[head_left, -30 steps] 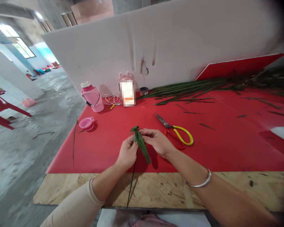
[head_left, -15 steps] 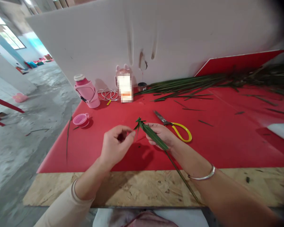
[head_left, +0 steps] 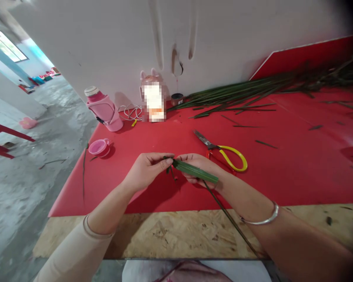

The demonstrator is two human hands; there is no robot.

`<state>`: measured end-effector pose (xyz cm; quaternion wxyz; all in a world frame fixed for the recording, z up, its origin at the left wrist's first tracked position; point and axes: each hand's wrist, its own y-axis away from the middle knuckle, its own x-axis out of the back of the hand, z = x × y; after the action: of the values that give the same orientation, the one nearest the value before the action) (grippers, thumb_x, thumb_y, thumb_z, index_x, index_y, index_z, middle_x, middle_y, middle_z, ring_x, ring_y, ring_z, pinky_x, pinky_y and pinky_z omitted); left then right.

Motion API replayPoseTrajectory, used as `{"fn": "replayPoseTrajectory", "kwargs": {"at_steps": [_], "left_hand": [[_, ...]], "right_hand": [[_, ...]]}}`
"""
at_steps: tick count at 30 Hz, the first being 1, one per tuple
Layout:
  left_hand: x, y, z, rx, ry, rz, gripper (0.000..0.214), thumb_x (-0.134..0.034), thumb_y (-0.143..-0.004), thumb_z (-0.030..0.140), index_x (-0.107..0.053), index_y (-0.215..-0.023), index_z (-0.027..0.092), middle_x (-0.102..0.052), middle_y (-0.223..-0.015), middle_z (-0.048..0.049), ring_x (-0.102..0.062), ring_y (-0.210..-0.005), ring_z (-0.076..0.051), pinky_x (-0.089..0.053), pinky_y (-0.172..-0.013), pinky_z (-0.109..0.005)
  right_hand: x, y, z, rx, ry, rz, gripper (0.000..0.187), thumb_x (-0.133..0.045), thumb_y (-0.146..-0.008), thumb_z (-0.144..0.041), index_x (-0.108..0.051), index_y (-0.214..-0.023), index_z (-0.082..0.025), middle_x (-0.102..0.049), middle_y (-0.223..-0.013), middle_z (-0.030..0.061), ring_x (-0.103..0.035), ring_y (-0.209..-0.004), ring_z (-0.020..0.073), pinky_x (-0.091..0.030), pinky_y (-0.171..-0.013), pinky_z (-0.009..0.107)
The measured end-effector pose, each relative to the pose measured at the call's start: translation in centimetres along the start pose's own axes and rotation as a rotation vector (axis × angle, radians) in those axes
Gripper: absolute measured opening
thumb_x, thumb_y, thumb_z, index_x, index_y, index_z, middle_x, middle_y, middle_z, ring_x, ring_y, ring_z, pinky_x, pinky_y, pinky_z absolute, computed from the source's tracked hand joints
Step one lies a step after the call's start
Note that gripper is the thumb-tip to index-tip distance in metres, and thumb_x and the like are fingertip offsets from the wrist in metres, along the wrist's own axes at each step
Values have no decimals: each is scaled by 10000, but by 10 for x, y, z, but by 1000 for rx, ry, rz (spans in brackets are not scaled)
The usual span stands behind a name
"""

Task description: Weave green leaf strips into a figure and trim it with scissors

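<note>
My right hand [head_left: 201, 166] holds a folded green leaf strip [head_left: 195, 171] that lies across its fingers, its thin stem trailing down along my forearm. My left hand [head_left: 148, 169] meets it from the left, its fingertips pinched on the knotted tip of the leaf strip. Both hands hover above the red mat [head_left: 282, 168]. Scissors with yellow and red handles [head_left: 226, 154] lie on the mat just right of my right hand. A silver bangle [head_left: 261, 217] sits on my right wrist.
A bundle of long green leaves [head_left: 253, 92] lies along the white back board [head_left: 223, 39]. A pink bottle [head_left: 104, 109], a pink cup [head_left: 98, 147], a white cable [head_left: 131, 112] and a small dark jar [head_left: 177, 99] stand at the back left. Bare chipboard [head_left: 179, 231] edges the front.
My left hand let go of the leaf strip, then came back and pinched its tip. The strip swung from upright to lying sideways, stem pointing lower right.
</note>
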<state>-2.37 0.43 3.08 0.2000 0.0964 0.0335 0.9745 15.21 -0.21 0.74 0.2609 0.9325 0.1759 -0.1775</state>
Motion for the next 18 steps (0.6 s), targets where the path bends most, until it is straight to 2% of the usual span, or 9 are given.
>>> {"fn": "replayPoseTrajectory", "kwargs": {"at_steps": [3,6,9,13,18], "left_hand": [[3,1,-4,92,101,-56,268,-657,-726,367,-723,-879,157,-666,-732,-36,-565,-656,-106,-470,-691,-245],[2,1,-9,123,169,-14,252,-675,-706,383,-717,-758,140,-617,-638,-15,-543,-616,-90,-465,-652,-222],[-2,2,-11,152,243,14,246,-696,-688,367,-717,-778,139,-640,-690,-26,-548,-625,-86,-472,-665,-223],[-9,3,-9,187,379,66,240,-720,-659,340,-719,-787,136,-663,-734,-44,-592,-714,-119,-478,-716,-241],[-19,4,-5,143,324,155,226,-705,-675,325,-718,-797,135,-656,-732,-26,-562,-679,-93,-452,-683,-214]], "right_hand": [[2,1,1,-17,43,-24,38,-597,-632,-206,-577,-653,-181,-376,-361,-96,-250,-285,28,-212,-300,163],[2,1,0,-18,116,-6,36,-591,-660,-219,-582,-667,-185,-411,-359,-86,-269,-273,36,-194,-297,175],[2,2,-2,5,184,-17,55,-613,-659,-227,-594,-676,-179,-468,-392,-77,-299,-279,35,-195,-308,187],[-1,2,-3,126,201,-54,156,-695,-614,-269,-588,-636,-158,-579,-515,-35,-441,-401,47,-313,-406,188],[-4,3,0,221,250,-68,162,-670,-647,-289,-594,-681,-150,-599,-593,-14,-526,-535,84,-388,-536,214]]}}
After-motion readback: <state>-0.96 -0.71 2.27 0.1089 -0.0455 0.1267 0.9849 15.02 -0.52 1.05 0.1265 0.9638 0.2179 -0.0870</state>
